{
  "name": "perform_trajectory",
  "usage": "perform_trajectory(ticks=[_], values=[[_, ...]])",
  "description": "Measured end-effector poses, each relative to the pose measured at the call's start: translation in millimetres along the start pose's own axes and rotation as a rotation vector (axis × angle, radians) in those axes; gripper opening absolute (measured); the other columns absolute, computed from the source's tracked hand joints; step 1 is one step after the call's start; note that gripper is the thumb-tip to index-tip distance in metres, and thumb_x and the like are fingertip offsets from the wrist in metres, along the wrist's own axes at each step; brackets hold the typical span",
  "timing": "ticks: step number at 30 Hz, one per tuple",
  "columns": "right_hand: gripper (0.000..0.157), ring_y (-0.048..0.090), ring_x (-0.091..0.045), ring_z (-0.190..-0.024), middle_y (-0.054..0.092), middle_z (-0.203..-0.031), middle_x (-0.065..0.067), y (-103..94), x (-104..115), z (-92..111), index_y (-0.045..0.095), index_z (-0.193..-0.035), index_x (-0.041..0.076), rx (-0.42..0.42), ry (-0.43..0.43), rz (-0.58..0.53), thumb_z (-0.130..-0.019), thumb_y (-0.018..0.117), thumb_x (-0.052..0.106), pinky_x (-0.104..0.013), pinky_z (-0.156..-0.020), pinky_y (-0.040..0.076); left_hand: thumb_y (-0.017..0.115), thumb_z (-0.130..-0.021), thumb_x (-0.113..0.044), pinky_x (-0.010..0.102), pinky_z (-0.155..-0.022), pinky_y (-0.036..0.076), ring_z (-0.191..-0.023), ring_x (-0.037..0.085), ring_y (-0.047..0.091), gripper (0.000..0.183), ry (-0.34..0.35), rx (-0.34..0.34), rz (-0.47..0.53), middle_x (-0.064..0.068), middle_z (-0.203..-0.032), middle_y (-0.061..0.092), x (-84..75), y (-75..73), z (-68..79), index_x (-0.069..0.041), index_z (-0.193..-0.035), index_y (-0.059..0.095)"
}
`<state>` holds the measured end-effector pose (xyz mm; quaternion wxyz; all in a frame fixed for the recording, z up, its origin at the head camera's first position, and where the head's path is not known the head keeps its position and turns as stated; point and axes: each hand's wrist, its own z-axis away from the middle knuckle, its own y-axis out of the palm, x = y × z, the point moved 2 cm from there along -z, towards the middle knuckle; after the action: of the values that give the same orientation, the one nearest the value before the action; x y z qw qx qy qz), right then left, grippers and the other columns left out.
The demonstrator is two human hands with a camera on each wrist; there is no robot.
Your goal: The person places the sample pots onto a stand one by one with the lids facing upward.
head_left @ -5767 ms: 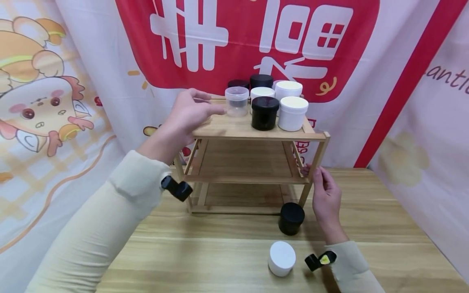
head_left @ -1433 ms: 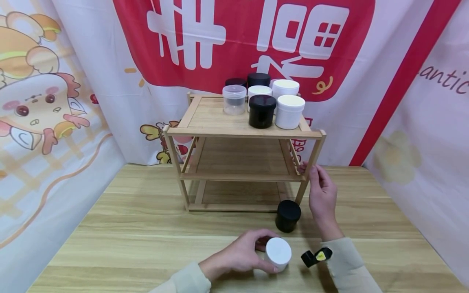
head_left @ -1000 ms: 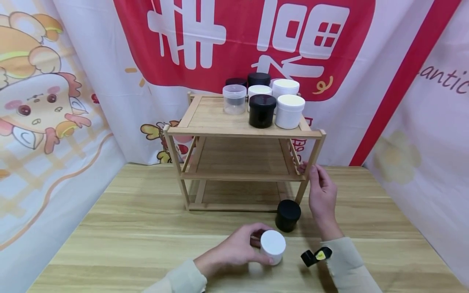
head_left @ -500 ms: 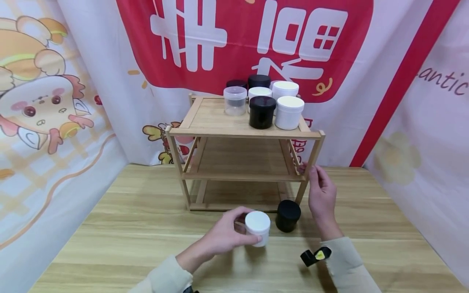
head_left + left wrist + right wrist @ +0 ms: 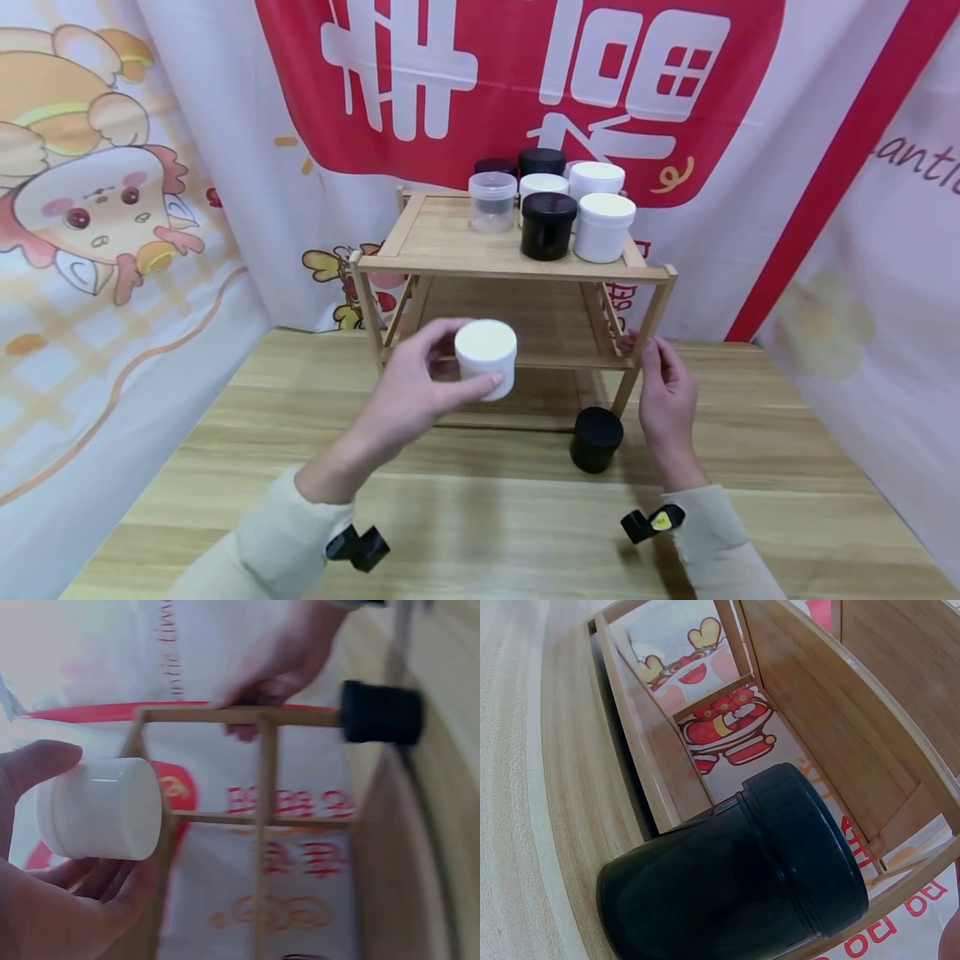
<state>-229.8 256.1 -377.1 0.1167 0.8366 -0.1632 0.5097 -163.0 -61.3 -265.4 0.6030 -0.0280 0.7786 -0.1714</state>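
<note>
My left hand (image 5: 408,387) holds a white lidded jar (image 5: 486,360) up in the air, in front of the wooden shelf rack (image 5: 517,265). Thumb and fingers pinch the jar's sides, and the left wrist view shows this white jar (image 5: 105,810) clear of any surface. At the rack's right front post, my right hand (image 5: 667,396) grips the wood, its fingertips partly hidden behind it. A black lidded jar (image 5: 596,440) stands on the table by that post's foot. In the right wrist view the black jar (image 5: 727,870) fills the foreground.
On the rack's top board stand several jars: a clear one (image 5: 492,202), a black one (image 5: 548,227), a white one (image 5: 603,229) and others behind. Two lower shelves sit below. Printed cloth (image 5: 225,208) hangs around the wooden table (image 5: 525,533).
My left hand came down from beside the top-board jars, took the white jar from the table and lifted it up and leftward toward the rack. My right hand stays at the post.
</note>
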Motion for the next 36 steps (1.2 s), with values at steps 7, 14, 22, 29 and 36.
perform_trajectory(ticks=[7, 14, 22, 29, 36], values=[[0.046, 0.071, -0.002, -0.115, 0.078, -0.13, 0.002, -2.0, -1, 1, 0.069, -0.138, 0.002, -0.008, 0.019, 0.016, -0.115, 0.051, 0.037, -0.013, -0.103, 0.051, 0.088, -0.09, -0.018, 0.048, -0.112, 0.057, -0.127, 0.028, 0.067, 0.072, -0.001, -0.035, 0.017, 0.005, -0.144, 0.064, -41.2, -22.6, -16.0, -0.016, -0.152, 0.051], [0.046, 0.071, -0.001, -0.117, 0.077, -0.133, 0.002, -2.6, -1, 1, 0.07, -0.138, 0.004, -0.012, 0.021, 0.022, -0.114, 0.051, 0.038, -0.013, -0.104, 0.05, 0.086, -0.091, -0.02, 0.05, -0.11, 0.057, -0.129, 0.027, 0.066, 0.065, -0.021, -0.026, -0.017, 0.005, -0.142, 0.063, -60.1, -36.0, -28.8, -0.014, -0.147, 0.055], [0.046, 0.069, 0.0, -0.12, 0.077, -0.133, 0.005, -3.3, 0, 1, 0.07, -0.137, 0.004, -0.019, 0.021, 0.031, -0.114, 0.051, 0.038, -0.012, -0.104, 0.05, 0.085, -0.092, -0.022, 0.047, -0.109, 0.055, -0.13, 0.026, 0.063, 0.065, -0.031, -0.052, -0.019, 0.006, -0.145, 0.06, -74.8, -45.2, -43.7, -0.013, -0.148, 0.054], [0.044, 0.07, -0.001, -0.119, 0.077, -0.133, 0.005, -2.6, 1, 1, 0.071, -0.136, 0.005, -0.012, 0.017, 0.027, -0.115, 0.051, 0.038, -0.012, -0.104, 0.05, 0.084, -0.092, -0.025, 0.048, -0.111, 0.055, -0.131, 0.026, 0.061, 0.066, -0.018, -0.076, -0.039, 0.006, -0.147, 0.058, -84.1, -51.0, -53.1, -0.014, -0.149, 0.052], [0.044, 0.071, -0.001, -0.115, 0.078, -0.131, -0.001, -0.9, 1, 0, 0.071, -0.135, 0.002, -0.012, -0.003, 0.004, -0.115, 0.051, 0.036, -0.013, -0.103, 0.051, 0.085, -0.091, -0.025, 0.049, -0.111, 0.055, -0.132, 0.026, 0.06, 0.065, -0.025, -0.11, -0.04, 0.007, -0.147, 0.057, -88.2, -51.4, -60.9, -0.014, -0.147, 0.053]])
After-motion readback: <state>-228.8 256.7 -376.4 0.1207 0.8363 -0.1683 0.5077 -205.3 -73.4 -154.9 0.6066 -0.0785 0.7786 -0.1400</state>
